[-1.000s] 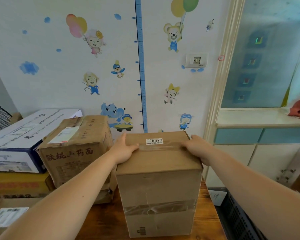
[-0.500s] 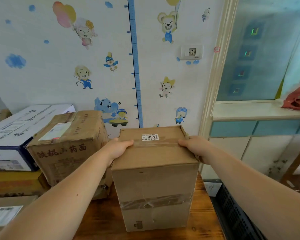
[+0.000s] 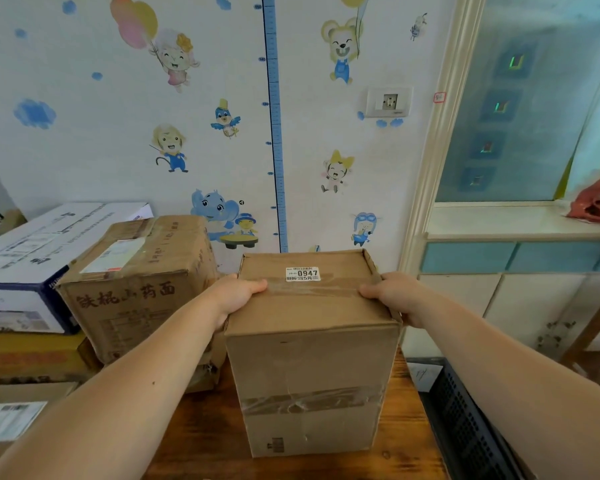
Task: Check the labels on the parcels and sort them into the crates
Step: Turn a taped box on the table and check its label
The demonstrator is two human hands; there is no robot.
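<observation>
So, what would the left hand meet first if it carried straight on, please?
The left hand points across the top of the parcel: likely the right hand first, passing beside the label.

We see a parcel (image 3: 312, 358) of matt brown cardboard, faintly scuffed, with bands of wrinkled glossy tape (image 3: 309, 400) across its front and top. Its label (image 3: 302, 274) is smooth white paper. The carton (image 3: 136, 289) to the left is rougher, creased cardboard, and the white box (image 3: 32, 244) at far left has a smoother printed finish. The worktop (image 3: 205, 445) is brown wood with visible grain and a light sheen. The crate (image 3: 461, 427) at near right is dark, matt, perforated plastic.
</observation>
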